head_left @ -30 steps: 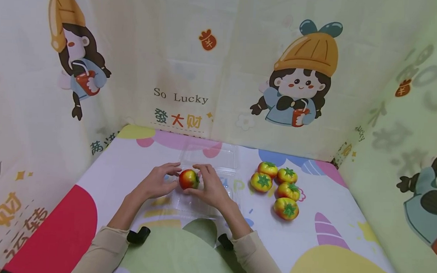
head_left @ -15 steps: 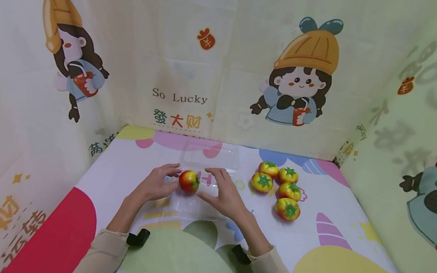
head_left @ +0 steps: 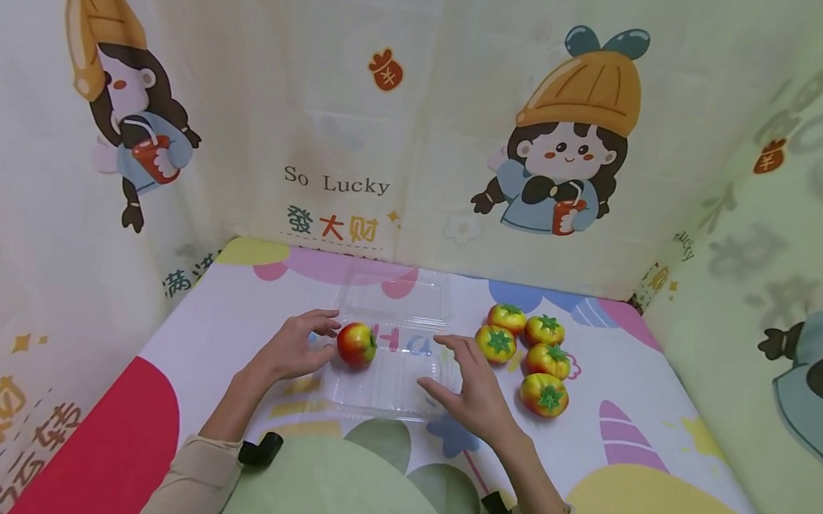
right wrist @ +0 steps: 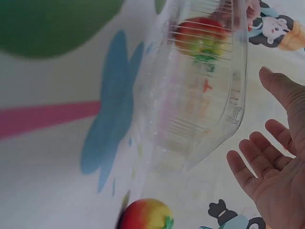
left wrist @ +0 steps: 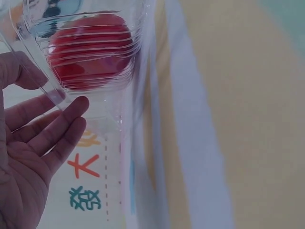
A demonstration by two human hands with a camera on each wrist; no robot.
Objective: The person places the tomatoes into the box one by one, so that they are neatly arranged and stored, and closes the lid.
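Note:
A red-and-yellow tomato (head_left: 356,344) with a green calyx sits in the left part of a clear plastic clamshell box (head_left: 377,405). The box lies with its lid (head_left: 396,296) folded back toward the wall. My left hand (head_left: 300,346) is at the box's left rim beside that tomato, thumb and fingers apart and loosely bent. In the left wrist view its fingertips (left wrist: 78,107) overlap the plastic rim. My right hand (head_left: 478,390) is over the box's right edge, fingers spread from the thumb and holding nothing. In the right wrist view, a gap shows between it and the box wall.
Right of the box lies a cluster of several similar tomatoes, the nearest tomato (head_left: 544,395) close to my right hand. A colourful printed cloth (head_left: 243,319) covers the table. Printed curtains (head_left: 430,135) stand at the back and both sides.
My right hand has let go of the tomato in the box and moved right, toward the cluster. The left hand and the tomato have stayed nearly in place.

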